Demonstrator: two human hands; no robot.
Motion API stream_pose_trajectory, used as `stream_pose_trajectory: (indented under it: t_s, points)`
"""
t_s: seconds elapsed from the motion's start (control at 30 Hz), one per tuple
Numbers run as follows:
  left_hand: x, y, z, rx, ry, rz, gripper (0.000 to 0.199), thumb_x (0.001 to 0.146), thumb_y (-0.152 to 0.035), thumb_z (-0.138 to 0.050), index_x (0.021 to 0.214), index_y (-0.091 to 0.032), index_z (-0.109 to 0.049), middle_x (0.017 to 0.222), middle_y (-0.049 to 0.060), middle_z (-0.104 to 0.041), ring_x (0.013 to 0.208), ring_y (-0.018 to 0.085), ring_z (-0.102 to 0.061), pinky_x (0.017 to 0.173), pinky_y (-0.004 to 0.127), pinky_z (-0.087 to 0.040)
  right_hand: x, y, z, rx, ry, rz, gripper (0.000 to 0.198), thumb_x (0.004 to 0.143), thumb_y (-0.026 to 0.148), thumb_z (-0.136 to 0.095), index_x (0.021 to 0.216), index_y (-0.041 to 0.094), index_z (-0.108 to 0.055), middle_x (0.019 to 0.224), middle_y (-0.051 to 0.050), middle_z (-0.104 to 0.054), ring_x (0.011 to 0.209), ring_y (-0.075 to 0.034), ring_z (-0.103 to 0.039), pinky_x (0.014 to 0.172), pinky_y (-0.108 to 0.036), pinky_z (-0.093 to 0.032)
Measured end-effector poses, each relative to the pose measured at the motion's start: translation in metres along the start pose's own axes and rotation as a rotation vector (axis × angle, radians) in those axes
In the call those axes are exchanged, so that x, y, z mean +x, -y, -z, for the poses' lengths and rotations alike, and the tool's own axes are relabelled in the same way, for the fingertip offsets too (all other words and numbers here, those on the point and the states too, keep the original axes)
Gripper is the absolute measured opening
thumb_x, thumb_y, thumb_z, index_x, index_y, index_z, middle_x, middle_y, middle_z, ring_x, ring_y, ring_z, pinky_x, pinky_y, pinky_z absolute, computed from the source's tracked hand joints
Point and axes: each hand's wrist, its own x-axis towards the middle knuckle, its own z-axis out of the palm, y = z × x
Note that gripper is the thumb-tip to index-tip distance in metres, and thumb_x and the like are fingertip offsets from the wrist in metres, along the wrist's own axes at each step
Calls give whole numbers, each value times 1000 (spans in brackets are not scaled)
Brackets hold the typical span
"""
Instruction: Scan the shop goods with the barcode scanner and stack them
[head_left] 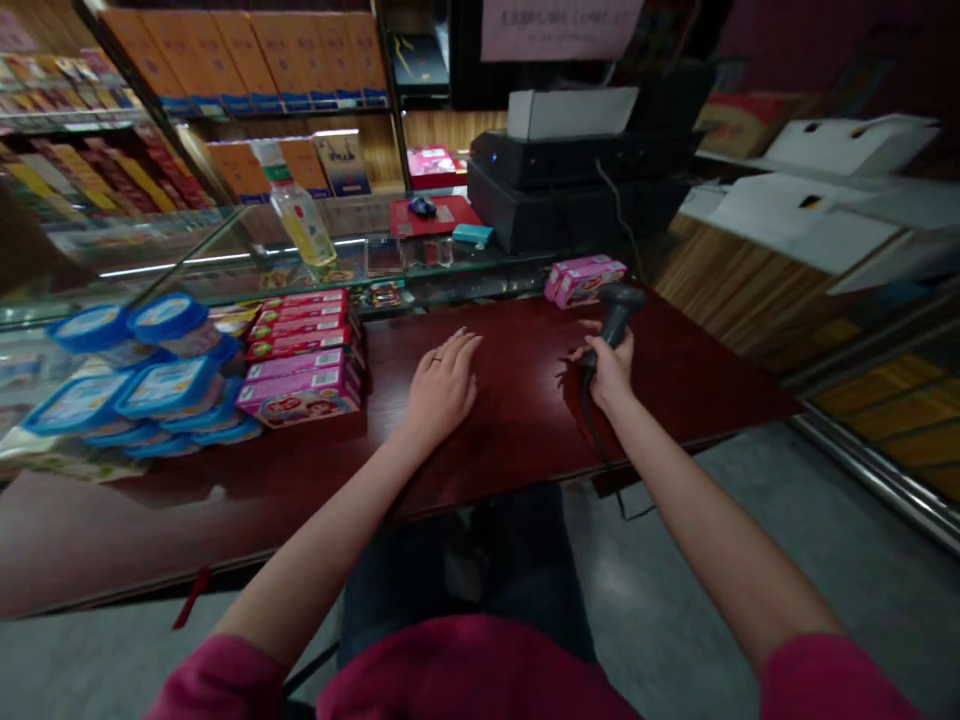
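My right hand [613,366] is wrapped round the handle of a dark barcode scanner [619,305], its head up and its cable hanging down over the table's front edge. Just behind the scanner lie pink boxes [581,278]. My left hand [444,385] rests palm down on the dark red wooden table [517,400], fingers stretched out and holding nothing. To its left sit pink and purple boxes [304,385] in a row, with red boxes [304,320] behind them. Farther left are stacked blue-lidded plastic tubs [169,385].
A glass counter [225,245] runs along the back, with a bottle of yellow liquid [300,215] on it. Black till equipment [570,190] stands at the back, white cartons [810,215] at the right. Shelves of orange boxes [247,60] rise behind.
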Motion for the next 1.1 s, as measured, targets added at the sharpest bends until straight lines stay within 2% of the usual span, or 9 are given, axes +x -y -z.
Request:
stream_pose_trajectory:
  t_s: [0.1, 0.2, 0.37, 0.5, 0.6, 0.77, 0.83, 0.93, 1.1]
  points:
    - [61, -23, -61, -101, 73, -2, 63, 98, -16, -56, 161, -15, -47, 165, 22, -55, 156, 32, -53, 123, 50, -50, 19, 3, 14, 2, -44, 31, 63, 63, 18, -76, 120, 29, -53, 121, 4, -81, 46, -7, -61, 46, -24, -57]
    - [111, -40, -116, -189, 81, 24, 71, 95, -13, -58, 164, -12, -41, 168, 25, -50, 159, 34, -49, 123, 52, -51, 27, 0, 19, -12, -114, 64, 47, 66, 22, -76, 110, 24, -60, 123, -3, -82, 45, -6, -58, 44, -23, -54]
    - [165, -66, -165, -10, 78, 36, 86, 94, -9, -54, 175, -19, -27, 182, 15, -30, 172, 31, -21, 136, 58, -29, 29, -7, 20, -30, -156, 114, 42, 66, 24, -77, 105, 22, -63, 114, -4, -83, 41, -5, -52, 39, -23, -47]
    - [197, -74, -180, 97, 68, -23, 90, 97, -13, -52, 178, -18, -15, 187, 9, -13, 175, 27, -7, 140, 55, -11, 30, -10, 20, -52, -154, 97, 39, 69, 25, -75, 107, 23, -63, 116, -5, -83, 42, -6, -54, 41, -25, -50]
    - [215, -73, -187, 85, 45, -12, 90, 96, -14, -54, 178, -16, -17, 186, 11, -14, 175, 30, -8, 140, 58, -10, 31, -11, 21, -46, -154, 94, 38, 71, 25, -75, 107, 23, -62, 118, -5, -82, 41, -6, -55, 40, -25, -50]
    - [220, -71, -192, 52, -14, -45, 63, 105, -14, -45, 168, -19, -45, 181, 12, -34, 173, 35, -19, 136, 60, -23, 32, -11, 23, -24, -139, 82, 40, 71, 28, -76, 108, 23, -62, 123, -7, -82, 43, -7, -57, 42, -26, -53]
    - [217, -70, -190, 41, -18, -112, 53, 110, -15, -40, 160, -20, -57, 173, 12, -48, 167, 33, -36, 134, 57, -29, 31, -10, 23, -35, -143, 88, 40, 72, 29, -76, 108, 23, -61, 123, -7, -82, 44, -7, -58, 43, -25, -54]
    - [213, -70, -183, 53, 25, -140, 50, 112, -16, -38, 158, -18, -57, 153, 16, -68, 141, 30, -66, 125, 51, -43, 25, -6, 20, -71, -189, 138, 45, 70, 30, -76, 111, 24, -59, 119, -6, -83, 44, -7, -56, 43, -25, -53]
    - [184, -49, -156, 61, 30, -90, 48, 111, -14, -44, 157, -15, -57, 151, 17, -69, 136, 29, -69, 114, 42, -53, 12, 5, 21, -129, -189, 205, 48, 68, 29, -77, 113, 24, -60, 113, -5, -83, 44, -7, -54, 42, -25, -52]
